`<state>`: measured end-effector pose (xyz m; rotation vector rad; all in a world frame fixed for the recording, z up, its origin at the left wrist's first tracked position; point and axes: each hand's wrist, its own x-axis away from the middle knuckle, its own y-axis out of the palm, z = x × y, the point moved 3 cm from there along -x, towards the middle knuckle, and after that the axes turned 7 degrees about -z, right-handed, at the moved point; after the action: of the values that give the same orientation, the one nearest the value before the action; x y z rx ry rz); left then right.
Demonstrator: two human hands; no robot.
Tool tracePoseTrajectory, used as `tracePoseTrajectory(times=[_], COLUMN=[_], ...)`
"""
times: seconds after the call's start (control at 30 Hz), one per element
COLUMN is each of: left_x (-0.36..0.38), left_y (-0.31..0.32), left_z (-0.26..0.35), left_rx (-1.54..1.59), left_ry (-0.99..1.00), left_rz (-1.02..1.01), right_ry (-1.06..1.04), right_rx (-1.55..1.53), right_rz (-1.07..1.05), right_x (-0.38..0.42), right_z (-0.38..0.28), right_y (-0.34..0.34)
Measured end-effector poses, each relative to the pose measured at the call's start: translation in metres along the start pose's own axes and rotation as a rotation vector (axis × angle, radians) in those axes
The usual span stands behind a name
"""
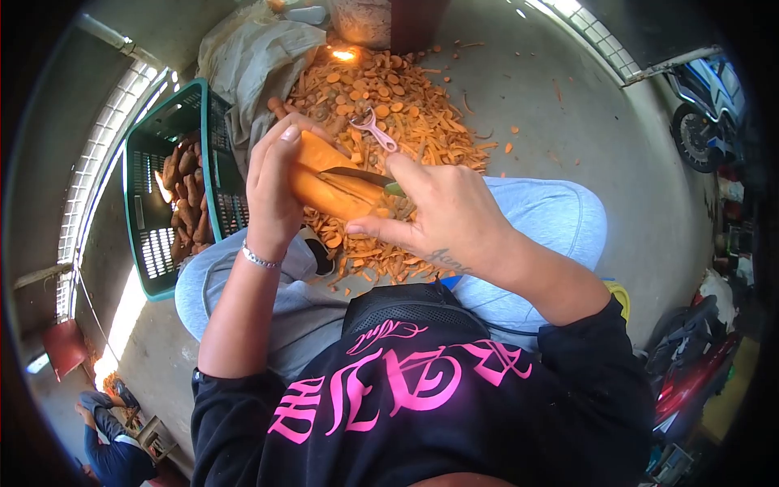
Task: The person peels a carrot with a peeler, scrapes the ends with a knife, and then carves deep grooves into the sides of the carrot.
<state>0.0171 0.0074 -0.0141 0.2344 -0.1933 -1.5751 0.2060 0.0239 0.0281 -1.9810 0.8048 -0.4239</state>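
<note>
Peeled orange carrots [329, 193], thick and smooth, are gripped at their left end by my left hand [272, 183]; where one stops and another begins is hard to make out. In my right hand [454, 207] is a knife [357, 174], its dark blade lying against the orange flesh and a bit of green handle showing. The right thumb presses along the carrots' lower end. Just beyond the hands, a pink peeler [378, 133] shows above a heap of orange peelings and round slices [430, 105] on the floor.
Left of my knee stands a green plastic crate [209, 162] with several brownish unpeeled roots [188, 195]. A pale sack [251, 61] leans behind it. A motorbike wheel [694, 138] is at right. Another person [118, 446] sits at lower left.
</note>
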Motion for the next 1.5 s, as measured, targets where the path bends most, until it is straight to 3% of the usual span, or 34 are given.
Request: tracePoseTrajectory(times=[0.13,0.23,0.57,0.77,0.87,0.97,1.17,1.47,1.5], left_x=[-0.005,-0.003,0.001,0.000,0.001,0.000,-0.001,-0.003,-0.002], left_y=[-0.009,-0.005,0.002,-0.009,0.001,-0.002,0.001,-0.009,-0.010], left_z=[-0.007,-0.005,0.000,-0.014,-0.012,-0.014,-0.009,0.007,0.010], left_rx=[-0.139,-0.061,-0.020,-0.220,0.148,-0.034,0.031,-0.031,-0.079], left_ry=[0.079,0.111,0.033,0.085,0.026,0.152,0.158,0.211,0.235], left_rz=[-0.006,-0.020,-0.019,0.110,0.143,0.169,0.120,0.170,0.188], right_ry=[0.008,0.039,0.035,0.041,0.054,0.028,0.055,0.127,-0.019], right_rx=[0.005,-0.020,0.084,-0.120,-0.257,-0.314,-0.528,-0.473,-0.430], right_rz=[-0.007,-0.053,-0.099,-0.067,-0.121,-0.101,-0.233,-0.179,-0.119], right_x=[0.001,0.001,0.004,-0.001,-0.006,-0.004,-0.006,0.006,0.006], right_z=[-0.002,-0.004,-0.008,0.001,0.005,0.005,0.003,0.009,0.012], right_y=[0.004,0.002,-0.005,0.009,0.013,0.017,0.015,-0.031,-0.029])
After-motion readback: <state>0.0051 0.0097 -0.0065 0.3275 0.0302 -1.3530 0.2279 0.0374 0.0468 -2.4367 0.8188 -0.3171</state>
